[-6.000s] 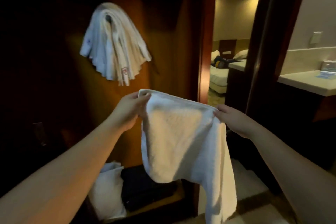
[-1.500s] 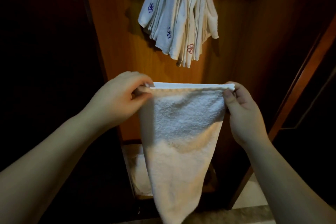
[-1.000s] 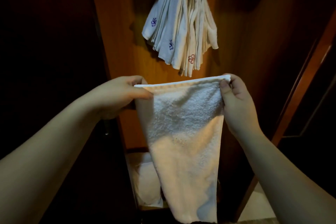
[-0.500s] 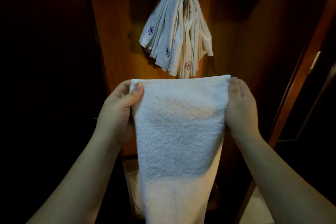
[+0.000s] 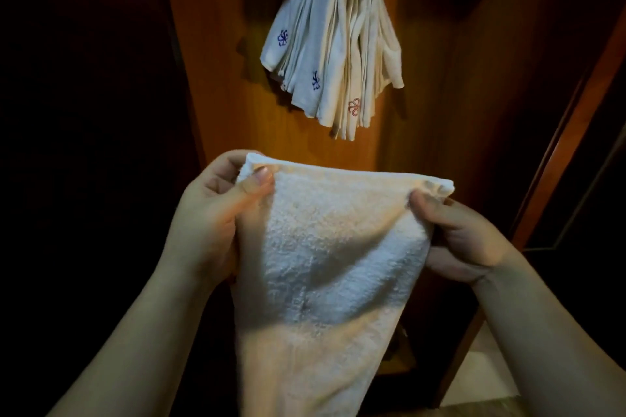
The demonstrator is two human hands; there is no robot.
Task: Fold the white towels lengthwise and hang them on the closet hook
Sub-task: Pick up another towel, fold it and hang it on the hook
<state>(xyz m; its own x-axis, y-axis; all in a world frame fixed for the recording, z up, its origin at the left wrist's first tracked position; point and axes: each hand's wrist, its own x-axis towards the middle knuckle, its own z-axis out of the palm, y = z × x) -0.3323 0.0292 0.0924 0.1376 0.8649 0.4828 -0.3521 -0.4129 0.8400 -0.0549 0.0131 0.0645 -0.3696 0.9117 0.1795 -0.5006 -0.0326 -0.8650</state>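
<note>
Below the hung towels point(image 5: 333, 54), both hands — left hand point(image 5: 216, 217), right hand point(image 5: 464, 234) — pinch the folded white towel's point(image 5: 332, 267) top corners, fingers point(image 5: 259, 179) curled on the cloth.

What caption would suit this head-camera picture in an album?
Both hands, left and right, pinch a white towel's top corners below folded towels hanging on the wooden closet wall.

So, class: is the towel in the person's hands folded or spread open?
Folded: the towel shows doubled layers along its top edge, pinched by the left hand and right hand.
</note>
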